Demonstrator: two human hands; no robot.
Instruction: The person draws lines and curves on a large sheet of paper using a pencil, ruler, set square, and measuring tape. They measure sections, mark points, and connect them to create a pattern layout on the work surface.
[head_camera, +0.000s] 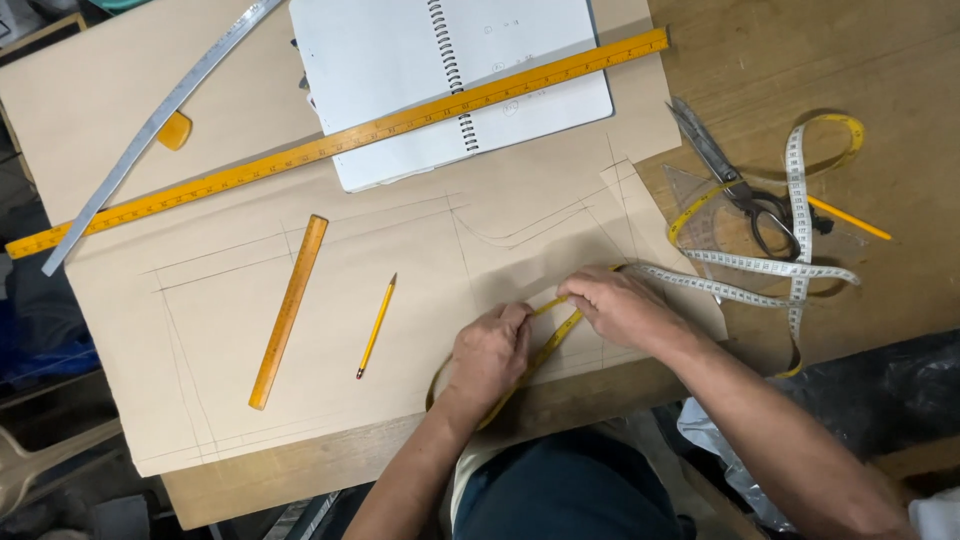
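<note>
A large sheet of brown pattern paper (240, 330) with pencil lines lies on the wooden table (900, 150). My left hand (490, 352) and my right hand (618, 305) both press a yellow and white measuring tape (760, 268) down along a drawn curve near the paper's front edge. The tape runs between the two hands, then trails off in loops to the right. A yellow pencil (377, 326) lies loose on the paper, left of my left hand.
A short orange ruler (289, 311) lies left of the pencil. A long yellow ruler (340, 142) crosses an open spiral notebook (400, 70). A curved metal ruler (150, 130) lies at top left. Scissors (735, 185), a clear set square and another pencil (848, 216) lie at right.
</note>
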